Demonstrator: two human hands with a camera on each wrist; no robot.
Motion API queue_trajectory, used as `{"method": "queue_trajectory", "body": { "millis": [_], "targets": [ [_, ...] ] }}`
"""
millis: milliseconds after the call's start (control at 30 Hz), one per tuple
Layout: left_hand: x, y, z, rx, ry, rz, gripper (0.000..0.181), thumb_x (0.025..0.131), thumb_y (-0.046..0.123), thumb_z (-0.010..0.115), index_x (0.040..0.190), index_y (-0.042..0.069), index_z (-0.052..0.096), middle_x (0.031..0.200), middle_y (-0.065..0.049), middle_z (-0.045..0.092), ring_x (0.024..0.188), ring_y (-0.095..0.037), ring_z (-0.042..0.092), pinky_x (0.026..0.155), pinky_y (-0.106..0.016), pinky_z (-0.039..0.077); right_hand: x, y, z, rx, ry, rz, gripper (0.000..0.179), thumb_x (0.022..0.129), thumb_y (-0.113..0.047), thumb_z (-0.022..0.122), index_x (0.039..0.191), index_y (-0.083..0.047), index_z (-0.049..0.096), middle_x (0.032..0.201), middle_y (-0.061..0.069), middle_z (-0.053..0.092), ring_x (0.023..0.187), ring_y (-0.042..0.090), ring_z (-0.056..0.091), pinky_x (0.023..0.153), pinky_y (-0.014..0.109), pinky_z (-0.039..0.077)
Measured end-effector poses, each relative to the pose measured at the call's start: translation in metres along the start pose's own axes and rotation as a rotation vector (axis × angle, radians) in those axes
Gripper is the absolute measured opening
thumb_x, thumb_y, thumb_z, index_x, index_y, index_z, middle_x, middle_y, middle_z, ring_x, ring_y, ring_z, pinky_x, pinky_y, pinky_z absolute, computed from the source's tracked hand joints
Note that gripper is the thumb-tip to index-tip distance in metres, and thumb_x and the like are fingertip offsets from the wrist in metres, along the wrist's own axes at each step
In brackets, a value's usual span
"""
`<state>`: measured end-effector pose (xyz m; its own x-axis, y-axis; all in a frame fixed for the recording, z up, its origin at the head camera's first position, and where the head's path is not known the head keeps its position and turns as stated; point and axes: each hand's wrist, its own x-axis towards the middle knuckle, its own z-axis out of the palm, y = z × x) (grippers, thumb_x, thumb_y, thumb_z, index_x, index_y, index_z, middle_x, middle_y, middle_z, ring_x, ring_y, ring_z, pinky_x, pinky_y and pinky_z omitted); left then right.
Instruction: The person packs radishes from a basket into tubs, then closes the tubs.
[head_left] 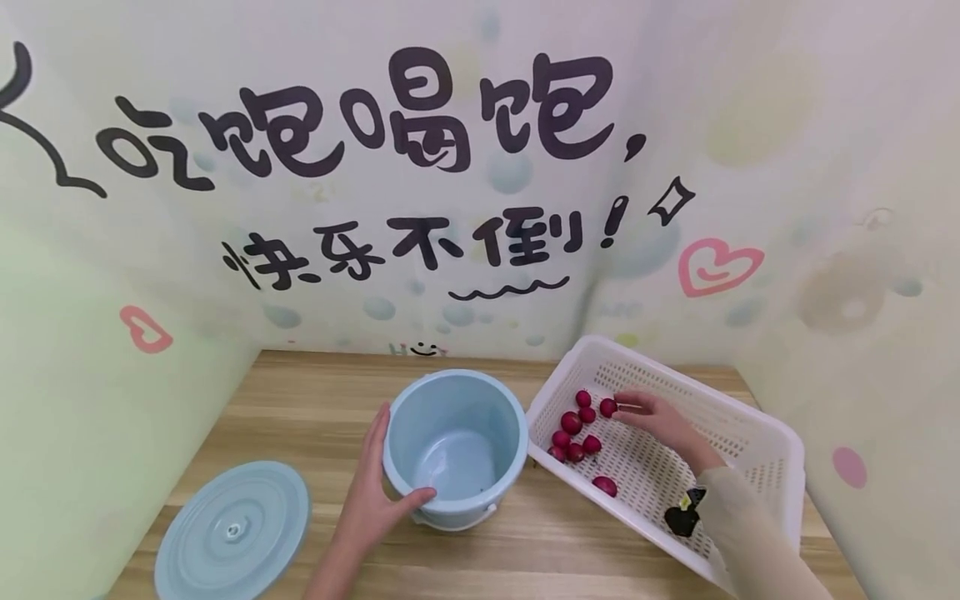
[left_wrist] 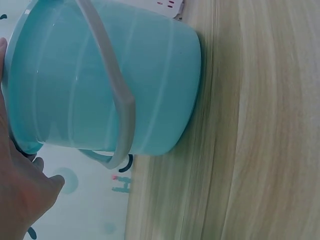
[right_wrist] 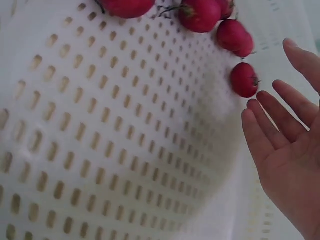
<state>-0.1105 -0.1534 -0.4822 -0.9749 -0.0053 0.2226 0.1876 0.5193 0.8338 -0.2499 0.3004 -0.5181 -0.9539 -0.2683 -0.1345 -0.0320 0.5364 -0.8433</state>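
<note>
A light blue bucket stands upright on the table. My left hand holds its rim at the left side, thumb over the front edge and fingers along the outer wall. In the left wrist view that hand is at the bucket's rim. My right hand is inside a white perforated basket, fingers extended beside a red radish. In the right wrist view the fingertips of the hand are close to that radish; contact is unclear. Several other radishes lie at the basket's left end.
A light blue round lid lies on the wood-grain table to the left of the bucket. A printed wall stands behind the table. The bucket's grey handle hangs down its side.
</note>
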Motion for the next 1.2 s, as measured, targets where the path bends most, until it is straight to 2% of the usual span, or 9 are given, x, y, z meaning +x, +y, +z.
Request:
{"method": "queue_trajectory", "body": {
  "millis": [67, 167, 300, 400, 533, 700, 900, 1200],
  "targets": [
    [0.000, 0.000, 0.000, 0.000, 0.001, -0.003, 0.123, 0.069, 0.033, 0.090, 0.162, 0.021, 0.011, 0.168, -0.010, 0.014, 0.152, -0.040, 0.021, 0.117, -0.067, 0.027, 0.004, 0.007, 0.005, 0.018, 0.007, 0.030, 0.055, 0.097, -0.030, 0.066, 0.140, 0.001, 0.052, 0.140, 0.024, 0.057, 0.127, 0.036, 0.057, 0.099, 0.032, 0.052],
    [0.000, 0.000, 0.000, 0.006, -0.001, -0.008, 0.123, 0.069, 0.033, 0.090, 0.162, 0.021, 0.010, 0.168, -0.011, 0.014, 0.152, -0.041, 0.021, 0.116, -0.068, 0.027, 0.011, 0.016, 0.013, 0.017, 0.080, 0.053, 0.052, 0.096, -0.029, 0.068, 0.138, -0.001, 0.056, 0.136, 0.021, 0.061, 0.121, 0.027, 0.059, 0.093, 0.023, 0.049],
    [-0.001, -0.001, 0.000, 0.006, -0.001, -0.014, 0.123, 0.069, 0.032, 0.090, 0.162, 0.021, 0.010, 0.168, -0.012, 0.014, 0.152, -0.042, 0.020, 0.116, -0.069, 0.026, 0.018, 0.020, 0.024, -0.010, 0.167, 0.059, 0.046, 0.092, -0.027, 0.072, 0.130, -0.002, 0.063, 0.126, 0.019, 0.068, 0.109, 0.017, 0.062, 0.088, 0.019, 0.047],
    [-0.003, -0.002, 0.000, 0.001, 0.004, -0.016, 0.122, 0.069, 0.031, 0.090, 0.162, 0.020, 0.011, 0.168, -0.011, 0.014, 0.152, -0.042, 0.021, 0.116, -0.069, 0.026, 0.020, 0.020, 0.029, 0.002, 0.180, 0.077, 0.043, 0.089, -0.026, 0.076, 0.125, -0.004, 0.067, 0.121, 0.017, 0.071, 0.101, 0.010, 0.061, 0.085, 0.017, 0.046],
    [-0.003, -0.002, 0.000, 0.005, 0.004, -0.010, 0.122, 0.069, 0.031, 0.090, 0.162, 0.021, 0.011, 0.168, -0.011, 0.014, 0.152, -0.042, 0.021, 0.116, -0.069, 0.026, 0.018, 0.021, 0.030, 0.039, 0.180, 0.106, 0.043, 0.090, -0.023, 0.075, 0.127, -0.004, 0.066, 0.120, 0.016, 0.070, 0.095, 0.002, 0.060, 0.082, 0.013, 0.047],
    [-0.001, -0.002, 0.002, 0.014, 0.002, 0.008, 0.121, 0.070, 0.032, 0.089, 0.162, 0.022, 0.010, 0.168, -0.011, 0.014, 0.151, -0.042, 0.021, 0.116, -0.070, 0.027, 0.016, 0.028, 0.027, 0.087, 0.191, 0.072, 0.044, 0.092, -0.020, 0.072, 0.131, -0.003, 0.063, 0.122, 0.019, 0.069, 0.095, 0.000, 0.061, 0.081, 0.012, 0.049],
    [0.004, 0.002, 0.005, 0.009, -0.003, 0.050, 0.120, 0.070, 0.031, 0.089, 0.161, 0.017, 0.012, 0.167, -0.014, 0.015, 0.151, -0.044, 0.021, 0.116, -0.069, 0.026, 0.015, 0.033, 0.022, 0.070, 0.183, 0.059, 0.046, 0.092, -0.025, 0.072, 0.133, -0.005, 0.063, 0.127, 0.018, 0.067, 0.097, 0.000, 0.060, 0.082, 0.011, 0.048],
    [0.004, 0.004, 0.005, 0.025, -0.005, 0.047, 0.121, 0.068, 0.033, 0.090, 0.161, 0.016, 0.014, 0.167, -0.014, 0.017, 0.150, -0.045, 0.024, 0.114, -0.070, 0.029, 0.014, 0.034, 0.024, 0.077, 0.204, 0.047, 0.044, 0.091, -0.022, 0.073, 0.131, -0.004, 0.064, 0.123, 0.019, 0.068, 0.098, 0.004, 0.061, 0.081, 0.011, 0.049]
  ]
}}
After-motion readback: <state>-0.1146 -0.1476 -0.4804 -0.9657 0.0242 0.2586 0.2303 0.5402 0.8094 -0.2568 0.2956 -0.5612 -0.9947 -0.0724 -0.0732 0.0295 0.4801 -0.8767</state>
